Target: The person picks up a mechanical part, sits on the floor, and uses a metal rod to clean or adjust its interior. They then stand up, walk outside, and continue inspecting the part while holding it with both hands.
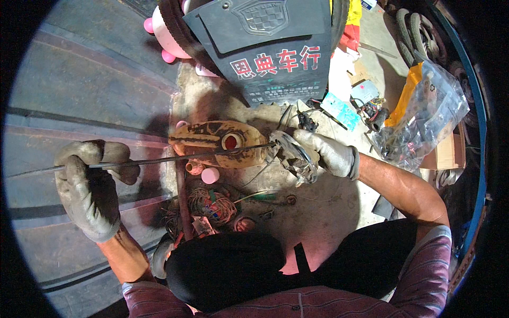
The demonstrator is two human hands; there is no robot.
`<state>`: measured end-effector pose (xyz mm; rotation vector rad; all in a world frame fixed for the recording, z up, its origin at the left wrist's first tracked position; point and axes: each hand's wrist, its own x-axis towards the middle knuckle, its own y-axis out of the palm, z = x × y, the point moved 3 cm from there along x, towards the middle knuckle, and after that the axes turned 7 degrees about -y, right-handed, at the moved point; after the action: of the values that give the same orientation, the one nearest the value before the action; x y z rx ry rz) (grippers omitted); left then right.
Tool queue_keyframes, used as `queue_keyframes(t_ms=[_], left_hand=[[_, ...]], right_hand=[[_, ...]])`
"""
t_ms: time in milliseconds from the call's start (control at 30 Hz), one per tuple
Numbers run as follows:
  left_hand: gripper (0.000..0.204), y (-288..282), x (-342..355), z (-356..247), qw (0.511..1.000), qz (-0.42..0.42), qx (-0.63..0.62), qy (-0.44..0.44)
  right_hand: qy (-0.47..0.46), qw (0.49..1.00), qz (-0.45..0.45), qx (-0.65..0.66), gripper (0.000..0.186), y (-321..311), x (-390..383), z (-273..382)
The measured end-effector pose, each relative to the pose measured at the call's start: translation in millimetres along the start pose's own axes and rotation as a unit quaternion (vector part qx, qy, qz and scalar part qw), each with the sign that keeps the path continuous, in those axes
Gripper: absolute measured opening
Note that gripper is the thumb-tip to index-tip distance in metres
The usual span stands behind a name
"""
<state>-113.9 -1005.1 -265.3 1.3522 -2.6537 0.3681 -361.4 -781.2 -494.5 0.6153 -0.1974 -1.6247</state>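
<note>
My left hand (93,183), in a soiled pale work glove, is closed around a thin black cable (183,157) at the left. The cable stretches fairly straight across to my right hand (331,153), also gloved. That hand grips a crumpled bundle (294,159) of shiny clear plastic, and the cable's right end meets it. What lies inside the plastic cannot be made out. Below the cable, on the floor, lies a dirty yellowish plastic jug (238,130) with a round reddish opening.
Ahead stands a dark mud flap (281,58) beside a tyre. A wire coil (212,206) and a pink cap (210,175) lie nearer me. A clear plastic bag (424,116), a cardboard box (448,153) and several tyres (416,34) are at right. A metal shutter (90,100) borders the left.
</note>
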Motion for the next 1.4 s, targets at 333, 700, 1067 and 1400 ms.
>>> queue_keyframes(t_ms=[333, 700, 1067, 1400], left_hand=[[0.029, -17, 2, 5, 0.999, -0.003, 0.03, 0.031], [0.029, -3, 0, -4, 1.0, 0.023, 0.003, 0.011], [0.031, 0, -1, -3, 0.999, 0.017, 0.022, 0.033], [0.033, 2, -1, 1, 0.999, 0.02, 0.023, 0.037]], right_hand=[[0.011, 1.0, -0.01, 0.024, 0.06, 1, -3, 0], [-0.02, 1.0, -0.017, -0.012, 0.057, -3, -10, 5], [0.0, 0.998, 0.007, 0.063, 0.054, -8, -16, 5], [-0.039, 0.999, 0.002, -0.001, 0.071, -18, -17, -4]])
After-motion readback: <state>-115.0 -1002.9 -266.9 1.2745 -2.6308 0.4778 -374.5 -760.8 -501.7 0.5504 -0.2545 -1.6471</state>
